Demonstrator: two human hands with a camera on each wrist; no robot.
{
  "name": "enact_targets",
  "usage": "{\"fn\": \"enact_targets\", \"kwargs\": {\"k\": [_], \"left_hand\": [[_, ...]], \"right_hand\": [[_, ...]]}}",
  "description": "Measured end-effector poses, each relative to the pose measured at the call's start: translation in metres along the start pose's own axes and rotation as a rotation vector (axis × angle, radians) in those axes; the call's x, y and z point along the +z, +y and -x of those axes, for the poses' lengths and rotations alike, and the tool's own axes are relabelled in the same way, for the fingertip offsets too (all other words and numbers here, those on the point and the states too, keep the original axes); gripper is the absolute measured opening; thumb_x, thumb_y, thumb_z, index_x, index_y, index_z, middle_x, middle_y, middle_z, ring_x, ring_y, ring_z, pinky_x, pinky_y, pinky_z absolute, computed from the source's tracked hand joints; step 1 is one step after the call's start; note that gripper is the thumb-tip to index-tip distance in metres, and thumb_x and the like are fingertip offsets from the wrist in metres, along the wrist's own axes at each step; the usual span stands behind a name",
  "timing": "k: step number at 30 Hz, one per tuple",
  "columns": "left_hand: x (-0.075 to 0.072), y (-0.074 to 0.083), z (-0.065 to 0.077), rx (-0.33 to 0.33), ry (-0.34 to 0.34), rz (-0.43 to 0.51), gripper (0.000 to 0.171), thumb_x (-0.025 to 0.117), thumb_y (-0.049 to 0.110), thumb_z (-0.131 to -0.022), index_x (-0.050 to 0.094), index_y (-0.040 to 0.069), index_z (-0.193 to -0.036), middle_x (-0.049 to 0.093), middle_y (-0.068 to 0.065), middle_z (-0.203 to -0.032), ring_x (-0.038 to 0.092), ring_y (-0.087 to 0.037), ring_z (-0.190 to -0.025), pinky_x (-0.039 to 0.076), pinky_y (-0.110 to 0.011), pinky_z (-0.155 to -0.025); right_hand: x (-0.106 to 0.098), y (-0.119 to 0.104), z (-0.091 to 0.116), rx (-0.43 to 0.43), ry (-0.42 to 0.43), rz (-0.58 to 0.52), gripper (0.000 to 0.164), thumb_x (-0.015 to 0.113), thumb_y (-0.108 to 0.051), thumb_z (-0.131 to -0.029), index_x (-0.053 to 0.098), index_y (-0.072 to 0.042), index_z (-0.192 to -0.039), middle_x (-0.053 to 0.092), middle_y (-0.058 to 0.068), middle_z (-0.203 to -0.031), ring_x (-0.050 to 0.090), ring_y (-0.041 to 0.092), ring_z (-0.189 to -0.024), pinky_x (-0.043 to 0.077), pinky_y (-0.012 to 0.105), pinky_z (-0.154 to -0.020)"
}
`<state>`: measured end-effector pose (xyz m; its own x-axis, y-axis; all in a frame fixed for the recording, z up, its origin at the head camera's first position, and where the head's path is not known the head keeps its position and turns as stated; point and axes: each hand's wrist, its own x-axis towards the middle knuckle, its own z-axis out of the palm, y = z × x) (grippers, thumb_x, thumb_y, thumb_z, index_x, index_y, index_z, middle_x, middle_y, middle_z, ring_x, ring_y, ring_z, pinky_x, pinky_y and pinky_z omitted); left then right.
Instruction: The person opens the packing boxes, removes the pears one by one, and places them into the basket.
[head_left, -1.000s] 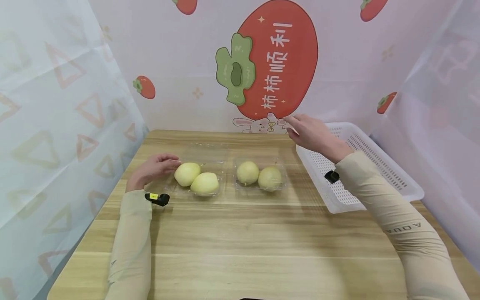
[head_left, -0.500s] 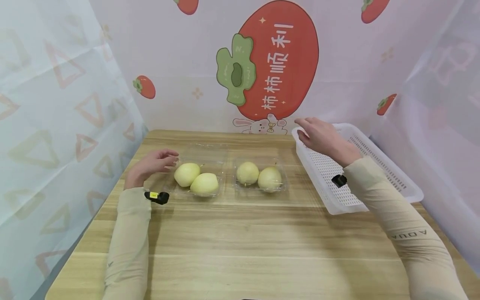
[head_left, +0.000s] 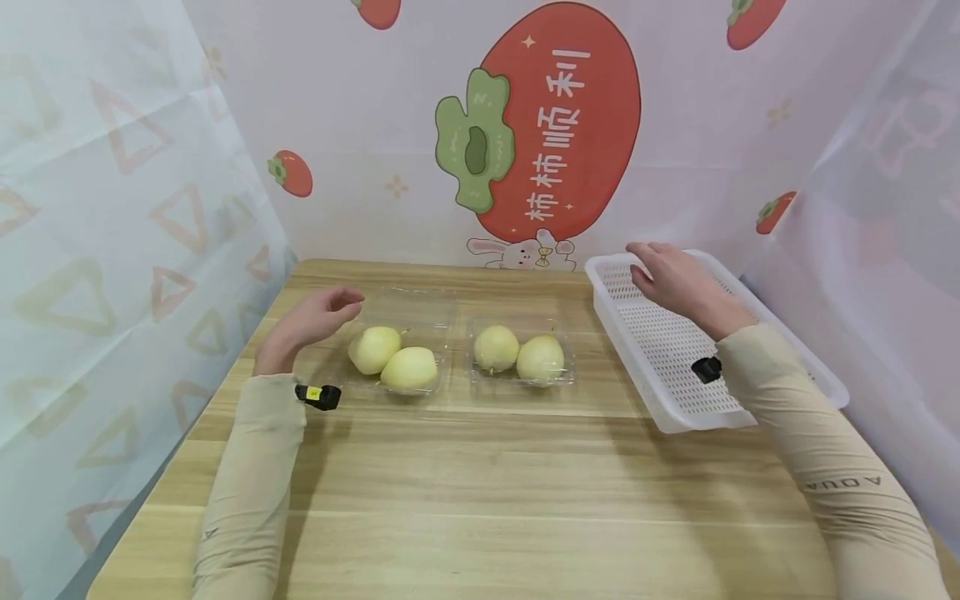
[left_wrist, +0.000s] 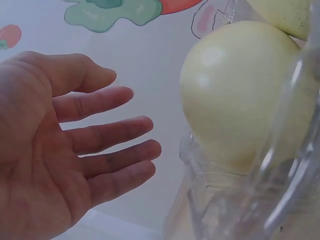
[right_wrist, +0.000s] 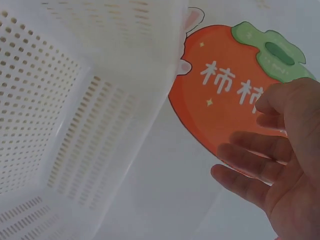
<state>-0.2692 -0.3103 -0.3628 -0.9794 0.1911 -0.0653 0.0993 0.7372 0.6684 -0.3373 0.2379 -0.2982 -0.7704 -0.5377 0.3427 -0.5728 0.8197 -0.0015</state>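
Observation:
My left hand (head_left: 317, 318) hovers beside the left clear plastic box (head_left: 416, 307), its fingers relaxed and nothing in them. Two pale yellow pears (head_left: 408, 369) lie in that box, whose lid stands folded back. The left wrist view shows a gap between the fingertips and the nearer pear (left_wrist: 240, 95). My right hand (head_left: 678, 282) is over the left side of the white perforated basket (head_left: 630, 354), fingers loosely bent and holding nothing. A second clear box (head_left: 517, 379) to the right of the first contains two more pears (head_left: 540, 360).
All of it stands on a wooden table (head_left: 450, 483). A printed curtain (head_left: 360, 100) with persimmon pictures hangs along the back, and pale sheets (head_left: 97, 250) close in the sides. Within the basket only the bare perforated floor shows.
My right hand has drawn back to the right, from the basket's far left corner to over the basket. The left hand has lifted slightly away from the left box. Pears and boxes stay put.

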Motion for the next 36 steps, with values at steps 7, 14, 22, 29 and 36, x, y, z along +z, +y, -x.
{"fn": "enact_targets", "kwargs": {"k": [7, 14, 22, 29, 36], "left_hand": [[0.002, 0.016, 0.006, 0.058, -0.012, -0.115, 0.044, 0.05, 0.036, -0.101, 0.052, 0.008, -0.135, 0.058, -0.019, -0.135, 0.054, -0.037, -0.125, 0.049, -0.052, -0.096], [0.012, 0.025, 0.008, 0.188, -0.046, -0.278, 0.037, 0.057, 0.019, -0.096, 0.056, 0.001, -0.128, 0.06, -0.023, -0.13, 0.055, -0.045, -0.122, 0.044, -0.057, -0.1], [0.026, 0.036, 0.01, 0.233, -0.116, -0.341, 0.043, 0.063, 0.013, -0.091, 0.055, -0.006, -0.129, 0.06, -0.025, -0.128, 0.058, -0.043, -0.117, 0.044, -0.056, -0.099], [0.032, 0.041, 0.008, 0.238, -0.152, -0.406, 0.046, 0.065, 0.01, -0.087, 0.055, -0.008, -0.128, 0.06, -0.027, -0.127, 0.058, -0.043, -0.116, 0.045, -0.055, -0.1], [0.037, 0.046, 0.01, 0.151, -0.177, -0.448, 0.056, 0.068, 0.011, -0.085, 0.05, -0.004, -0.135, 0.052, -0.029, -0.135, 0.052, -0.045, -0.124, 0.042, -0.057, -0.104]], "right_hand": [[-0.001, 0.026, 0.015, 0.036, -0.013, 0.016, 0.039, 0.052, -0.009, -0.095, 0.052, 0.005, -0.131, 0.064, 0.03, -0.118, 0.063, 0.046, -0.103, 0.048, 0.059, -0.092], [0.0, 0.049, 0.028, 0.139, -0.112, 0.029, 0.048, 0.049, -0.013, -0.097, 0.044, 0.006, -0.141, 0.054, 0.033, -0.133, 0.049, 0.051, -0.122, 0.04, 0.064, -0.1], [0.002, 0.074, 0.041, 0.213, -0.187, 0.044, 0.055, 0.044, -0.018, -0.1, 0.034, 0.013, -0.144, 0.039, 0.038, -0.144, 0.035, 0.057, -0.129, 0.029, 0.066, -0.109], [0.004, 0.091, 0.049, 0.257, -0.229, 0.029, 0.059, 0.041, -0.024, -0.103, 0.028, 0.015, -0.145, 0.031, 0.04, -0.147, 0.029, 0.059, -0.133, 0.024, 0.066, -0.111], [0.007, 0.109, 0.059, 0.31, -0.234, -0.028, 0.063, 0.039, -0.028, -0.104, 0.022, 0.014, -0.147, 0.027, 0.041, -0.147, 0.024, 0.059, -0.134, 0.02, 0.068, -0.112]]}}
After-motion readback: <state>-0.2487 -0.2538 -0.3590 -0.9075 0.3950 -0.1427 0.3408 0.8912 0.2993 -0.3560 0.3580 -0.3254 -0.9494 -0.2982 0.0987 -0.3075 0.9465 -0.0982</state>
